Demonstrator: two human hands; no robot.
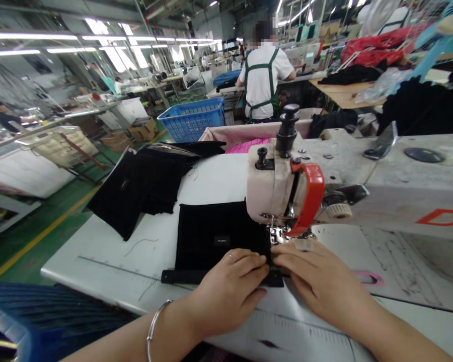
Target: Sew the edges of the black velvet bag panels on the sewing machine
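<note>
A black fabric panel [200, 226] with a small dark label [222, 241] lies flat on the sewing machine table, its right edge at the presser foot [277, 235]. Along its near edge runs a black strip [181, 276]. My left hand [230, 286], fingers bent and close together, grips the panel and strip near their right end. Beside it, my right hand [309, 264] has its fingertips closed on the right edge of the fabric, just in front of the foot. The fingertips partly hide the cloth. The sewing machine [272, 186] carries a red guard [311, 196].
More black fabric pieces [136, 181] lie at the table's left back edge. A pink loop-shaped item [370, 277] rests under the machine arm. Beyond stand a blue basket [192, 118] and a co-worker [262, 80] facing away. A dark blue crate [41, 317] is at lower left.
</note>
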